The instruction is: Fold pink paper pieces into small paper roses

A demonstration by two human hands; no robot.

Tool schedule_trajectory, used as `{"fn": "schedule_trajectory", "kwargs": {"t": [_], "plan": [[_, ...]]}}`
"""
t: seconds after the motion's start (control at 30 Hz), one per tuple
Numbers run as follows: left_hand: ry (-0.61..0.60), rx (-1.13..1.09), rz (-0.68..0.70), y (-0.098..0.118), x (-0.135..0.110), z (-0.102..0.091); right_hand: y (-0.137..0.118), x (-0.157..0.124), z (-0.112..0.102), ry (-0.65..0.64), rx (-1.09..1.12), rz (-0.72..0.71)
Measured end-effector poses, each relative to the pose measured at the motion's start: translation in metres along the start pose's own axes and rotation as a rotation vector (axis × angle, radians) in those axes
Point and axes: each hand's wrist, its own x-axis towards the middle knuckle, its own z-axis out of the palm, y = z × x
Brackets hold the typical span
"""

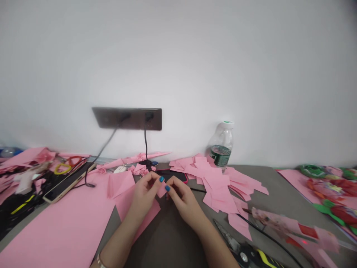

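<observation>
My left hand and my right hand are close together above the dark grey table. Between them they pinch a small piece of pink paper, thumbs and fingertips pressed on it from both sides. Its lower end is blurred. Just behind my hands a phone with a bright pink case lies on the table, partly hidden. Under my left forearm rests a folded sheet of pink paper. Many cut pink paper pieces spread in an overlapping heap to the right of my right hand.
Scissors with black and yellow handles and a pink-covered glue gun with a cord lie at right. A plastic bottle stands by the wall. Left are a large pink sheet and another phone. Cables hang from the wall socket.
</observation>
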Motion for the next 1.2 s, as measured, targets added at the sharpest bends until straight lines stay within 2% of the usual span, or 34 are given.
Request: {"fn": "schedule_trajectory", "kwargs": {"t": [0.1,0.2,0.3,0.47,0.6,0.7,0.9,1.2], "plan": [[-0.03,0.013,-0.035,0.0,0.0,0.001,0.005,0.002,-0.002,0.105,0.001,0.017],[-0.128,0.045,-0.087,0.004,-0.001,0.001,0.012,0.004,-0.006,0.269,0.016,0.041],[-0.204,0.1,-0.117,0.011,-0.003,0.002,0.016,0.005,-0.009,0.32,0.054,0.054],[-0.194,0.158,-0.038,0.019,-0.007,0.005,0.016,0.006,-0.01,0.3,0.062,0.049],[-0.102,0.125,-0.012,0.013,-0.006,0.003,0.018,0.006,-0.011,0.264,0.098,0.049],[-0.078,0.086,-0.033,0.007,-0.005,0.002,0.019,0.006,-0.012,0.231,0.112,0.064],[-0.199,-0.017,-0.09,0.008,-0.004,0.004,0.016,0.006,-0.01,0.244,0.143,0.068],[-0.252,-0.028,-0.126,0.001,-0.004,0.002,0.011,0.006,-0.009,0.157,0.192,0.069]]}}
